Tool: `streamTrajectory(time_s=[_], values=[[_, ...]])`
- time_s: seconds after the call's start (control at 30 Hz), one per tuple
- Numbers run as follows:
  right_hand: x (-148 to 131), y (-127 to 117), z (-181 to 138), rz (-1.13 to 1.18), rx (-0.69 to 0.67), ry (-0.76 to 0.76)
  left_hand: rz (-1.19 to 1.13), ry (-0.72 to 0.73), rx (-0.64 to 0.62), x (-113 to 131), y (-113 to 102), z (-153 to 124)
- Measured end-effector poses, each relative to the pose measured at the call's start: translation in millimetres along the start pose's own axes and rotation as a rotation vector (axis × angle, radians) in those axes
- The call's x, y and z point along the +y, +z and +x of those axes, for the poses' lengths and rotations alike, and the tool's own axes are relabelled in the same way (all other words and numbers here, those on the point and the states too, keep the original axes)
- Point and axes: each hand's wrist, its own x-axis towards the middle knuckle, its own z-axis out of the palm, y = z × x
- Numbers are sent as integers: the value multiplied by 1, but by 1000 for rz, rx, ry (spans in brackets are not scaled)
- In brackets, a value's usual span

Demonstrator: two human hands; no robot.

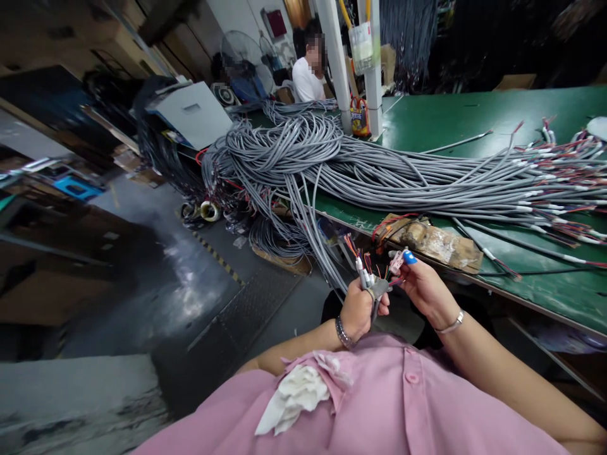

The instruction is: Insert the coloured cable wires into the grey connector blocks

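My left hand (pixel 359 309) is closed around a small bunch of grey cable ends (pixel 364 276) with thin red and coloured wires fanning out of the top. My right hand (pixel 423 285) pinches those thin wires (pixel 397 262) beside the bunch, with a blue cap on one fingertip. Both hands are held close to my chest, just in front of the near edge of the green table (pixel 474 120). A large heap of long grey cables (pixel 332 161) lies across the table and droops off its left end toward the floor.
A worn, tape-covered block (pixel 439 243) sits at the table's near edge. White posts (pixel 372 69) stand at the table's far side. Another person in a white shirt (pixel 307 79) sits at the back near a fan (pixel 244 60). Grey floor with a yellow-black strip lies left.
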Motion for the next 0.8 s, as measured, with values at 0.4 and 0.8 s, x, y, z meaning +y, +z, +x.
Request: streamTrajectory(time_s=[0.4, 0.8], values=[[-4, -17, -5, 69, -41, 197, 9, 16, -4, -2, -12, -9], [-12, -6, -26, -594, -257, 150, 202, 1, -132, -9, -20, -14]])
